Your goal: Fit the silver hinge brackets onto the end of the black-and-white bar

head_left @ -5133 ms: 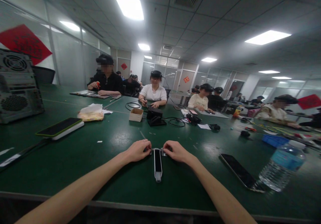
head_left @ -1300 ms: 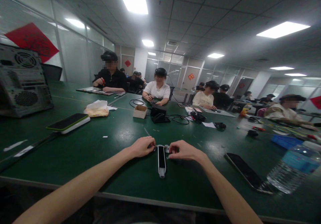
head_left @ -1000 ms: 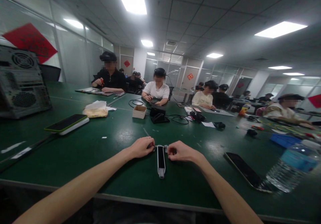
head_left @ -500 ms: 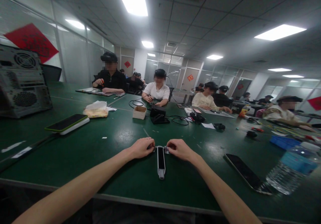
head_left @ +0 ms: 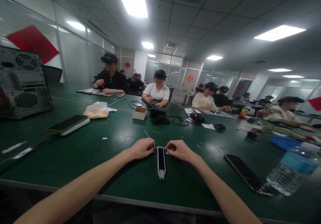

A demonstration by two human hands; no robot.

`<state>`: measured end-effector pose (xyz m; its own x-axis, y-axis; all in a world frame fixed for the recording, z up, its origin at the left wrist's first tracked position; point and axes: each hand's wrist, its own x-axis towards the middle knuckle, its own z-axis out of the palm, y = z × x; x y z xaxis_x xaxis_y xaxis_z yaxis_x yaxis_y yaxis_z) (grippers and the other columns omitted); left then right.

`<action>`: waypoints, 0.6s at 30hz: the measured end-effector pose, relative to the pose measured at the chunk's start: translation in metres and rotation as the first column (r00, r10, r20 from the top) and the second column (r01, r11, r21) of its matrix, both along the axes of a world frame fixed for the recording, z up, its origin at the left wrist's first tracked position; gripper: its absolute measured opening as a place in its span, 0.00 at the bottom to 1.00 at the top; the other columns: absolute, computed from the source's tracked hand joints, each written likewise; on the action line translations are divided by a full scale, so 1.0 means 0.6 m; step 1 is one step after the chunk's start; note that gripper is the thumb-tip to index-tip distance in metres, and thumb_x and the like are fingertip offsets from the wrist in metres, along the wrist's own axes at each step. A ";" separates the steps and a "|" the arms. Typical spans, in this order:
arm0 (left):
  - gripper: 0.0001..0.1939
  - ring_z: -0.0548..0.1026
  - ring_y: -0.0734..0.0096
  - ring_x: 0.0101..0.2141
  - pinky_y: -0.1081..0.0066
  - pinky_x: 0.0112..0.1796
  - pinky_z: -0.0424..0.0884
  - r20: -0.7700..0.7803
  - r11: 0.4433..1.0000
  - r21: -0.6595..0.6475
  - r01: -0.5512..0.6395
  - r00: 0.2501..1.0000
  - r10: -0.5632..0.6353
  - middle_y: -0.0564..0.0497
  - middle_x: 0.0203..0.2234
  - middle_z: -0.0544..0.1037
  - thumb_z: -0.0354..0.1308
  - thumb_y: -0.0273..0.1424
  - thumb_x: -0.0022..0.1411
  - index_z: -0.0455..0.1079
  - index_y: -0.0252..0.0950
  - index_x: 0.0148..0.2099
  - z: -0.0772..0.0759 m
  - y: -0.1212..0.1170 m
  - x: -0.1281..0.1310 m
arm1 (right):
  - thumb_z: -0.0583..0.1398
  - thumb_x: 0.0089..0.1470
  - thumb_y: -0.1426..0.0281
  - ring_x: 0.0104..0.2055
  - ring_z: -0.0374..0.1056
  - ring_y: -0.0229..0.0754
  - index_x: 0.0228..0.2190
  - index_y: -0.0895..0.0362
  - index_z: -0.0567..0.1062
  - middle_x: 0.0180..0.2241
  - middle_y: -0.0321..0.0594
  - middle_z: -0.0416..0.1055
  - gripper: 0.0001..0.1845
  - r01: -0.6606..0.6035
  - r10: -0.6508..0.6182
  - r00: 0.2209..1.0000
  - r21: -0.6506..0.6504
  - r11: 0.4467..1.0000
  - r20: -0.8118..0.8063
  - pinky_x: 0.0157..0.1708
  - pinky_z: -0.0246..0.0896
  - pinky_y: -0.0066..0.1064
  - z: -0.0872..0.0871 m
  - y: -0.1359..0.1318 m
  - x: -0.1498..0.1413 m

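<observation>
A slim pen-shaped device (head_left: 161, 162) lies lengthwise on the green table, with a long black screen, a white frame and a grey tip pointing towards me. At the left of its far end, my left hand (head_left: 143, 148) is closed in a pinch, a ring on one finger. My right hand (head_left: 179, 150) pinches at the opposite side. A small shiny, see-through piece (head_left: 167, 151) shows at my right fingertips. Something similar peeks out by the left fingertips; whether both are one piece across the device, I cannot tell. Both forearms rest over the table's near edge.
To the right lie a dark phone (head_left: 247, 173) and a water bottle (head_left: 292, 170). A green-edged phone (head_left: 67, 123) and tissue pack (head_left: 96, 110) are at left. Ahead stand a small box (head_left: 139, 113) and a black stand (head_left: 158, 115). Several people sit around the tables.
</observation>
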<state>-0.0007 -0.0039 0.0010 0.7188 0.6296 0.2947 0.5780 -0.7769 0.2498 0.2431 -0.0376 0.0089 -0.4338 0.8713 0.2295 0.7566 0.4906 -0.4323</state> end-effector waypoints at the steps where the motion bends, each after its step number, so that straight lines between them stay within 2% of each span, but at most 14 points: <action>1: 0.05 0.73 0.69 0.33 0.73 0.33 0.65 0.002 1.000 0.000 0.003 1.000 -0.003 0.51 0.32 0.74 0.53 0.27 0.60 0.67 0.36 0.39 0.000 0.000 0.000 | 0.59 0.51 0.69 0.27 0.64 0.34 0.33 0.59 0.76 0.27 0.36 0.72 0.08 -0.002 0.002 1.000 -0.004 1.000 0.002 0.27 0.58 0.24 0.000 0.000 0.000; 18: 0.05 0.72 0.69 0.32 0.72 0.33 0.65 0.008 1.000 -0.015 0.008 1.000 -0.008 0.51 0.33 0.73 0.51 0.28 0.61 0.67 0.36 0.40 -0.002 0.002 -0.001 | 0.56 0.57 0.67 0.33 0.67 0.38 0.35 0.58 0.77 0.33 0.40 0.73 0.12 -0.004 0.003 0.996 0.020 1.000 0.089 0.34 0.60 0.28 0.008 -0.003 -0.002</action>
